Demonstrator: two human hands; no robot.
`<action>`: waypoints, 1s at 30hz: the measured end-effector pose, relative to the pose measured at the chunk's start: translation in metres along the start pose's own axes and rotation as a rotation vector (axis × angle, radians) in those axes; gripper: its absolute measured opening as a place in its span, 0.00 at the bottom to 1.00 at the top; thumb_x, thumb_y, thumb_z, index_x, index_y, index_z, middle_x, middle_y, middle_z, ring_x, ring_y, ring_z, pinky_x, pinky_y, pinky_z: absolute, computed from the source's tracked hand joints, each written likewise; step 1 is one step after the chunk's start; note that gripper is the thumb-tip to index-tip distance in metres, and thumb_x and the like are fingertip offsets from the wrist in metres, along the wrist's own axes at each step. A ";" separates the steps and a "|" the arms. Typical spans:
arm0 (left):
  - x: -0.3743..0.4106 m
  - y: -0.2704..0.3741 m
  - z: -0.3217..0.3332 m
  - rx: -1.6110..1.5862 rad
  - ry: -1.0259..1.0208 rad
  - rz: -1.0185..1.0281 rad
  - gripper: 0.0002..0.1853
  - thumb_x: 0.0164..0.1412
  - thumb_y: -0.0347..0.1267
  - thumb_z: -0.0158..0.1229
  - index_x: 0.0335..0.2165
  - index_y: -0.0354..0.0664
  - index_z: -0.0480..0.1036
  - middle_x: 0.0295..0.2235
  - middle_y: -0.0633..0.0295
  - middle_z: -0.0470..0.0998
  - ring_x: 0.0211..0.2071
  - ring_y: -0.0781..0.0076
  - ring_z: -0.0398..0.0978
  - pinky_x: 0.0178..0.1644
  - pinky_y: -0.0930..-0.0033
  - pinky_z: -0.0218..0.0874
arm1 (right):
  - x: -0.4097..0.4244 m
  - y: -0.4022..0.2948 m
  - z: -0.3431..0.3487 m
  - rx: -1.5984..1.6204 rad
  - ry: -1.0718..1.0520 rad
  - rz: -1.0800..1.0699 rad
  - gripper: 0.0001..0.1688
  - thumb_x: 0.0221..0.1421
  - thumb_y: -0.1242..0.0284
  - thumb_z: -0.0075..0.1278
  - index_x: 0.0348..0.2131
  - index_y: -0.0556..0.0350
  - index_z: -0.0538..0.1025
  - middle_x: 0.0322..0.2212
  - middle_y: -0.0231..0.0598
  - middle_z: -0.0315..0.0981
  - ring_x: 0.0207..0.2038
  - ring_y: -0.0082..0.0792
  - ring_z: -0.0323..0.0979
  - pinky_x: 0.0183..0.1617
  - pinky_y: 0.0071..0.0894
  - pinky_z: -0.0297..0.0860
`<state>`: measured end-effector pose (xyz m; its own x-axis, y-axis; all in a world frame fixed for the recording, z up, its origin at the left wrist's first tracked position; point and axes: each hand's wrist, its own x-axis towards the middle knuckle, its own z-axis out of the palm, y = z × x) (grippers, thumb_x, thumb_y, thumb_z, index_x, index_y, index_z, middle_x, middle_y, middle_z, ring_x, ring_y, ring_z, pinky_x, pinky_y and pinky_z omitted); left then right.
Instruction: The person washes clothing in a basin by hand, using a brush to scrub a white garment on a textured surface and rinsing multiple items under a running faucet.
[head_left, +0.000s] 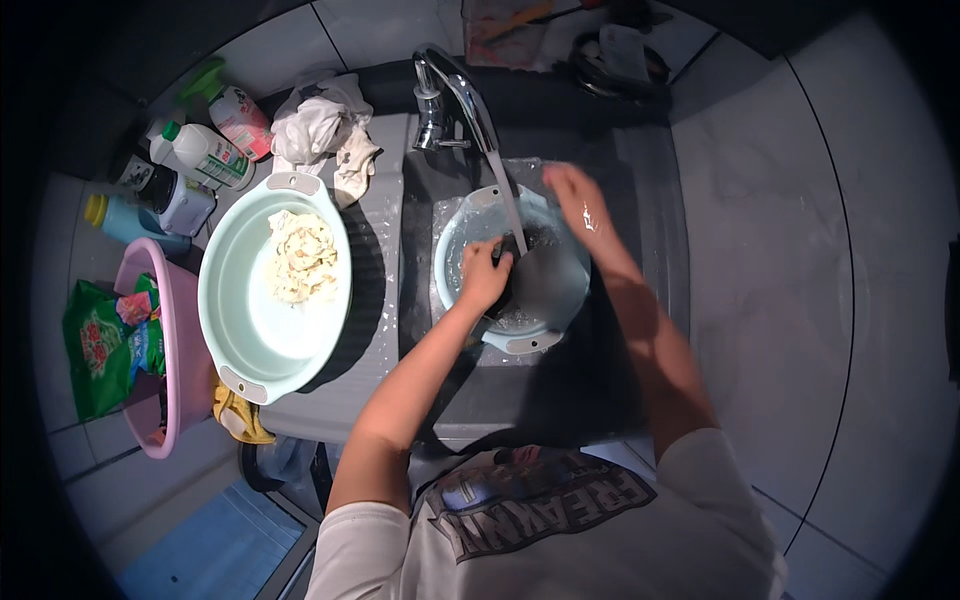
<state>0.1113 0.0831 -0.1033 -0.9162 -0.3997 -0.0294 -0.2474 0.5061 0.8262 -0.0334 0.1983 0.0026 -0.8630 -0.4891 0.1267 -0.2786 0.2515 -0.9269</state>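
Note:
Water runs from a chrome faucet (472, 112) into a light blue plastic basin (444, 289) standing in the grey sink. My left hand (486, 276) grips a dark item (504, 296), perhaps a shoe or cloth, under the stream; what it is cannot be made out. A round grey blur covers part of the basin beside it. My right hand (576, 201) is wet and raised over the basin's right rim, with nothing visible in it. Left of the sink, a larger pale green basin (217, 300) holds a crumpled cream-coloured cloth (304, 259).
White cloths (319, 135) lie behind the green basin. Bottles, among them a white one with a green cap (214, 157), line the left wall. A pink basin (176, 352) with green packets stands at far left, near a yellow cloth (240, 416). A tiled wall rises at right.

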 end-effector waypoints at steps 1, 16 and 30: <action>0.011 -0.004 0.000 -0.150 -0.035 -0.057 0.16 0.54 0.30 0.48 0.41 0.32 0.64 0.31 0.60 0.72 0.30 0.72 0.69 0.36 0.75 0.61 | 0.016 -0.041 0.006 0.209 -0.027 -0.062 0.18 0.54 0.66 0.43 0.38 0.64 0.69 0.32 0.44 0.72 0.38 0.30 0.70 0.42 0.25 0.64; 0.069 0.048 0.011 -1.217 -0.381 -0.837 0.10 0.55 0.26 0.43 0.35 0.35 0.68 0.31 0.59 0.72 0.27 0.71 0.70 0.33 0.75 0.65 | 0.102 -0.120 0.032 -0.182 0.030 -0.383 0.25 0.43 0.58 0.55 0.35 0.60 0.72 0.25 0.39 0.71 0.28 0.27 0.68 0.34 0.23 0.64; -0.012 -0.018 0.016 -0.076 -0.069 -0.563 0.40 0.50 0.53 0.48 0.57 0.60 0.41 0.53 0.36 0.49 0.52 0.36 0.50 0.56 0.58 0.43 | -0.099 0.086 0.068 -0.822 -0.010 0.027 0.34 0.46 0.52 0.46 0.52 0.37 0.59 0.44 0.51 0.59 0.45 0.52 0.60 0.47 0.51 0.58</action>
<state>0.1219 0.0913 -0.1268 -0.6690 -0.5399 -0.5109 -0.6818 0.1721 0.7110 0.0567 0.2116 -0.1141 -0.8711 -0.4807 0.1009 -0.4809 0.7930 -0.3741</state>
